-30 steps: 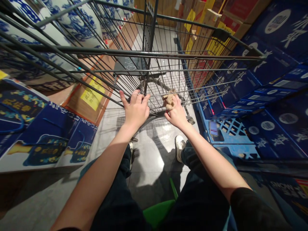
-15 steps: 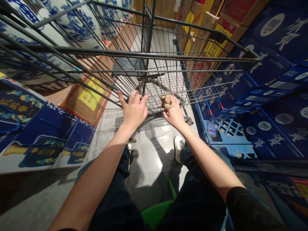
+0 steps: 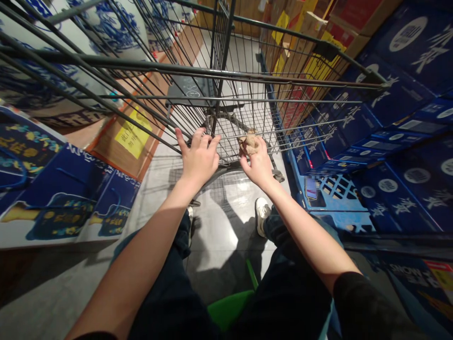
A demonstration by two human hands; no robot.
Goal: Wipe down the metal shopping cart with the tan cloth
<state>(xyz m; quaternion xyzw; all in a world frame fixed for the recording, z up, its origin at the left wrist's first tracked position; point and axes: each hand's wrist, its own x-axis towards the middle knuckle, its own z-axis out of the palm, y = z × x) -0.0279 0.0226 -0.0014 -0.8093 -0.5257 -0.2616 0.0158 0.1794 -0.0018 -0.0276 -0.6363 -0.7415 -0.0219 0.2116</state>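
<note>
Right hand: fingers pinch a tan crumpled lump at the wires of the shopping cart. Lump looks light and soft; best held at its bunched middle. Left hand: curled at the cart's wires, grip unclear. Nearby: blue cartons.

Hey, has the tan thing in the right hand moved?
Yes, slightly: the tan crumpled thing in the right hand now sits a little higher relative to the cart's metal bracket.
</note>
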